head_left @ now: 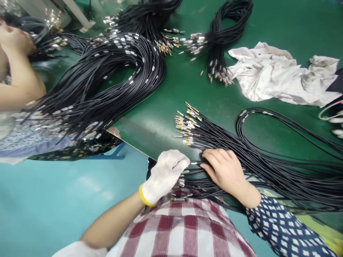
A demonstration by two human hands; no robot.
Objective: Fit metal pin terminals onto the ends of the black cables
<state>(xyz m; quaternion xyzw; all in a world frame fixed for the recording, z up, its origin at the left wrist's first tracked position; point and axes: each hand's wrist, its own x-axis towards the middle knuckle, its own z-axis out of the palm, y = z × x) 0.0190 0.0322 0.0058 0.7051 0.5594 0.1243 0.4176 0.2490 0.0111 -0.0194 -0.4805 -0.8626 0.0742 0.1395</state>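
Observation:
My left hand [168, 171], in a white glove with a yellow cuff, is closed on the metal end of a black cable [194, 163] near the table's front edge. Just to its right, my bare right hand [226, 171] is closed around the same cable, thumb below and fingers above. Beneath and in front of both hands lie more black cables [203, 184] with silvery ends. Behind my right hand a thick bundle of black cables [230, 142] fans out, its metal and yellow-marked tips pointing left.
A large cable coil [152, 67] lies at the left, near another person's arm [21, 78]. Two more cable bundles stand at the back, one a looped coil [233, 25]. A crumpled white cloth [281, 75] rests on the green table [150, 125] at the right.

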